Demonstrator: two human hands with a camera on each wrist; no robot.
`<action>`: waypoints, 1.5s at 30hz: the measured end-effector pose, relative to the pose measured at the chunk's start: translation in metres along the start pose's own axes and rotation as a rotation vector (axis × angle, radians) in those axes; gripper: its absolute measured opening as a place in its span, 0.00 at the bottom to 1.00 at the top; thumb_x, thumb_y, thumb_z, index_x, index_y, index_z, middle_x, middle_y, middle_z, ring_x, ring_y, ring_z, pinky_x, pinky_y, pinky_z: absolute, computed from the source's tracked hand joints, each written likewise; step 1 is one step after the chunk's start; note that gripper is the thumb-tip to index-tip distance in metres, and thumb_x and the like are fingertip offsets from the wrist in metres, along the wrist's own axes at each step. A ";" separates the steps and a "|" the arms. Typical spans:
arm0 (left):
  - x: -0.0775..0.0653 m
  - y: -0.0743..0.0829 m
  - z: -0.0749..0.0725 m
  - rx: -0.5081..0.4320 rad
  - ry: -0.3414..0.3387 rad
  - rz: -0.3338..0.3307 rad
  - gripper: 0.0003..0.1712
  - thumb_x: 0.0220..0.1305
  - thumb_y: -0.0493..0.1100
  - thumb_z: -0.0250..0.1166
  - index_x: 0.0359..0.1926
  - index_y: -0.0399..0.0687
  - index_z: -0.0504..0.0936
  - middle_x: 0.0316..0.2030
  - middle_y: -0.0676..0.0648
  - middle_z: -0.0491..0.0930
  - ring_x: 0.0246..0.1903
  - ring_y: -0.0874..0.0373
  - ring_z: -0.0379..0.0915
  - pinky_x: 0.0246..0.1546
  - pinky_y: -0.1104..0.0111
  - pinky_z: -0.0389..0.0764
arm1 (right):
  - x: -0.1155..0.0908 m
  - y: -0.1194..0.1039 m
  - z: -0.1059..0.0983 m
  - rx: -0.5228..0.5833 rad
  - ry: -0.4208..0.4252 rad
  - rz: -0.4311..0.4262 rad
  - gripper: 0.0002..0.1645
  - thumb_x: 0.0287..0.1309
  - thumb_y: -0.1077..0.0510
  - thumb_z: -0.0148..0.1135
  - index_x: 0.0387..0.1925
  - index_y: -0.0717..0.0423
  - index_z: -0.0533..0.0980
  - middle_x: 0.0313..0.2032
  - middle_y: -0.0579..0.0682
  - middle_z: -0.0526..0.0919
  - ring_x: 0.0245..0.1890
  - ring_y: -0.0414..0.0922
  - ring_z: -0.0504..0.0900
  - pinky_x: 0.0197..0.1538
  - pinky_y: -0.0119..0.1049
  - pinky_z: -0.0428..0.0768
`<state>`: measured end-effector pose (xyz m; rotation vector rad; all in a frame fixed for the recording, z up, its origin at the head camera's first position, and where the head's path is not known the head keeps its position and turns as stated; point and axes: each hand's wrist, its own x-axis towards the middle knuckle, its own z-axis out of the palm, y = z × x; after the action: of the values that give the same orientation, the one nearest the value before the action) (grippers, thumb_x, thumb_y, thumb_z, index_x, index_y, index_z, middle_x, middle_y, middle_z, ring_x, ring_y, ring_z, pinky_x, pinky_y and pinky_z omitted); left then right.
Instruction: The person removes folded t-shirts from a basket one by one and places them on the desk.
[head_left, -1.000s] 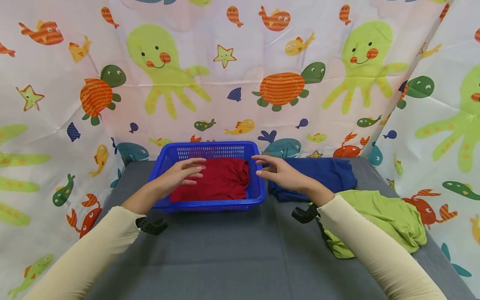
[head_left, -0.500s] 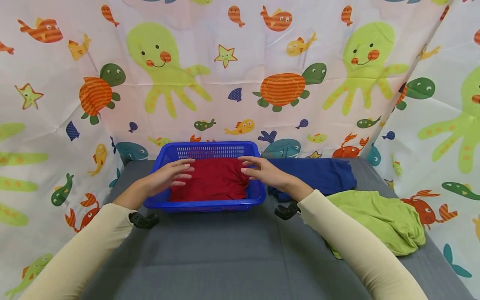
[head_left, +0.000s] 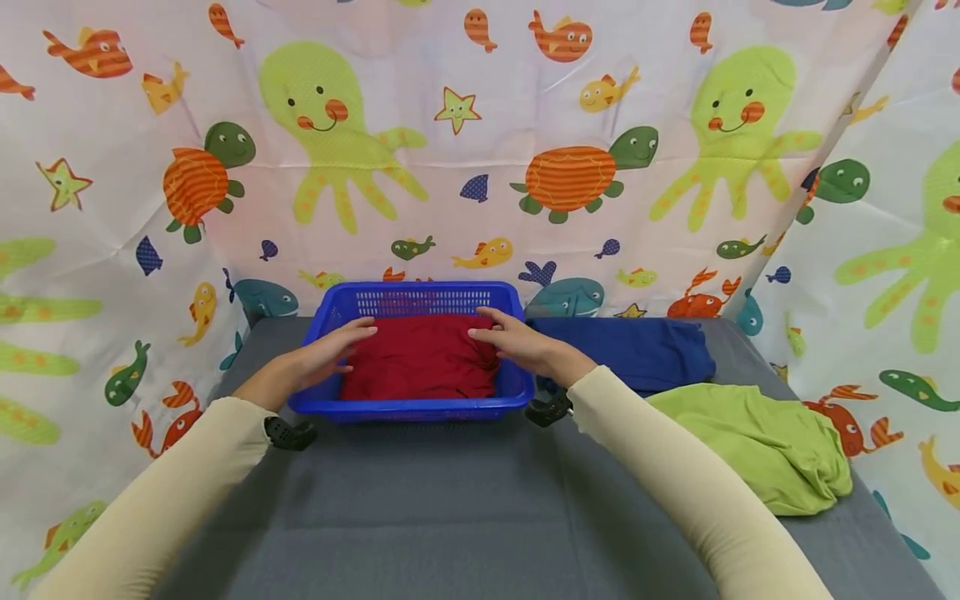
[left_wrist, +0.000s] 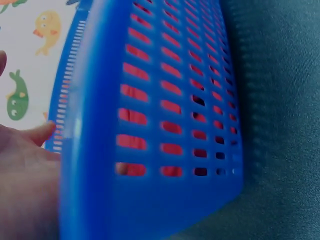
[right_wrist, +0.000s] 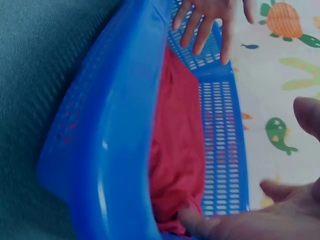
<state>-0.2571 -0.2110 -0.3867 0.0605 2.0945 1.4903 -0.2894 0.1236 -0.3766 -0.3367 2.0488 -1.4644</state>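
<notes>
A red folded cloth (head_left: 420,358) lies inside a blue plastic basket (head_left: 412,410) at the back of the table. At the basket's left end my left hand (head_left: 322,354) reaches over the rim, fingers extended; the right wrist view shows that hand (right_wrist: 209,20) with its fingers spread. My right hand (head_left: 525,343) is over the opposite end, fingers loosely bent, and one fingertip overlaps the cloth's edge in the right wrist view. Neither hand grips anything. Through the slots in the basket wall (left_wrist: 165,195), red cloth shows in the left wrist view.
To the right of the basket lies a dark blue folded cloth (head_left: 630,350), with a crumpled lime-green cloth (head_left: 780,450) in front of it. A grey cover (head_left: 420,517) spreads over the table. Sea-animal printed curtains (head_left: 480,183) enclose the back and sides.
My right hand has moved left from the basket's right rim to over the red cloth. My left hand has drawn back left toward the basket's left end. The cloths and basket stay in place.
</notes>
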 end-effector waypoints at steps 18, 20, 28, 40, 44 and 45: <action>0.019 -0.007 -0.003 -0.064 0.054 -0.139 0.54 0.75 0.65 0.44 0.78 0.55 0.16 0.79 0.37 0.19 0.78 0.30 0.21 0.75 0.33 0.37 | 0.028 0.004 0.008 -0.006 0.041 0.132 0.55 0.71 0.44 0.57 0.81 0.41 0.30 0.82 0.49 0.28 0.82 0.54 0.30 0.80 0.63 0.40; 0.022 -0.008 -0.003 -0.061 0.054 -0.153 0.54 0.75 0.66 0.44 0.78 0.56 0.15 0.79 0.36 0.19 0.78 0.29 0.24 0.76 0.34 0.38 | 0.031 0.005 0.008 -0.002 0.043 0.145 0.56 0.71 0.44 0.57 0.81 0.41 0.29 0.82 0.49 0.28 0.82 0.54 0.31 0.80 0.63 0.40; 0.029 -0.004 -0.003 -0.077 0.075 -0.214 0.56 0.74 0.69 0.44 0.76 0.58 0.11 0.79 0.34 0.20 0.78 0.28 0.28 0.76 0.35 0.42 | 0.038 0.003 0.006 0.037 0.027 0.209 0.58 0.71 0.45 0.57 0.80 0.39 0.25 0.82 0.52 0.29 0.82 0.56 0.36 0.79 0.62 0.48; 0.027 -0.009 0.004 -0.011 0.055 -0.224 0.57 0.74 0.70 0.44 0.76 0.58 0.11 0.79 0.30 0.29 0.79 0.32 0.35 0.78 0.38 0.42 | 0.036 0.006 0.007 0.103 -0.035 0.284 0.61 0.72 0.44 0.56 0.78 0.37 0.18 0.81 0.59 0.33 0.78 0.66 0.54 0.78 0.58 0.58; 0.024 -0.010 0.008 0.003 0.067 -0.218 0.56 0.74 0.69 0.44 0.76 0.56 0.12 0.79 0.31 0.28 0.79 0.33 0.31 0.78 0.38 0.42 | 0.033 0.007 0.010 0.038 -0.086 0.301 0.63 0.71 0.44 0.57 0.78 0.40 0.17 0.81 0.58 0.32 0.80 0.63 0.48 0.79 0.59 0.55; 0.023 -0.010 0.009 0.004 0.072 -0.216 0.56 0.75 0.69 0.44 0.76 0.56 0.13 0.80 0.31 0.28 0.80 0.33 0.30 0.77 0.38 0.42 | 0.032 0.007 0.011 0.013 -0.097 0.303 0.63 0.71 0.43 0.57 0.78 0.40 0.17 0.81 0.57 0.31 0.81 0.61 0.46 0.79 0.58 0.54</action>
<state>-0.2696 -0.1987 -0.4071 -0.2140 2.0862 1.3767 -0.3074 0.1007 -0.3956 -0.0843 1.9157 -1.2519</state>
